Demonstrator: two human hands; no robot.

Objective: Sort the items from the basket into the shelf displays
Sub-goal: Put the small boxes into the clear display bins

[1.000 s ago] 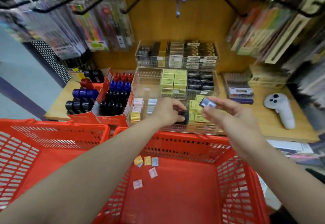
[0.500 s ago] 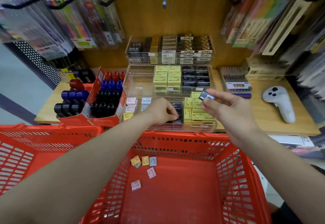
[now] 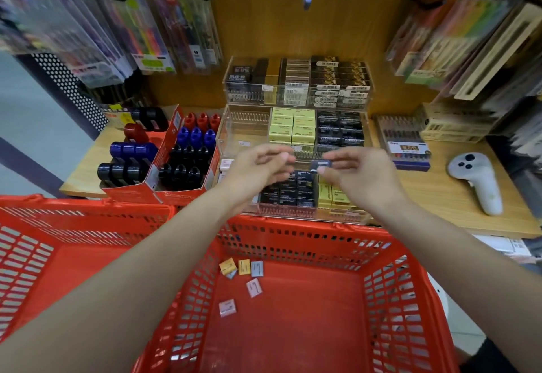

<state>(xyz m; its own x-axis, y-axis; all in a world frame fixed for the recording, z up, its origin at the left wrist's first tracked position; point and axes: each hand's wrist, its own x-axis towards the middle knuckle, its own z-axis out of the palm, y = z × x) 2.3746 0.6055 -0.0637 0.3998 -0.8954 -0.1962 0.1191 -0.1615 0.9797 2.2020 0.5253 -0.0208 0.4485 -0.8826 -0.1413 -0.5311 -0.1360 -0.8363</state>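
The small dark box (image 3: 320, 165) is pinched between thumb and fingers of the right hand (image 3: 356, 176), above the clear acrylic display (image 3: 293, 211) on the worktop (image 3: 457, 196). The left hand (image 3: 258, 171) hovers just beside it, fingers loosely curled, blurred, holding nothing visible. 5 small packets (image 3: 243, 277) lie in the red basket (image 3: 390, 299).

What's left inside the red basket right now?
Five small flat packets lie loose on the floor of the red basket, near its left side: yellowish, grey and pink ones. The left forearm covers the near-left corner, so anything there is hidden.
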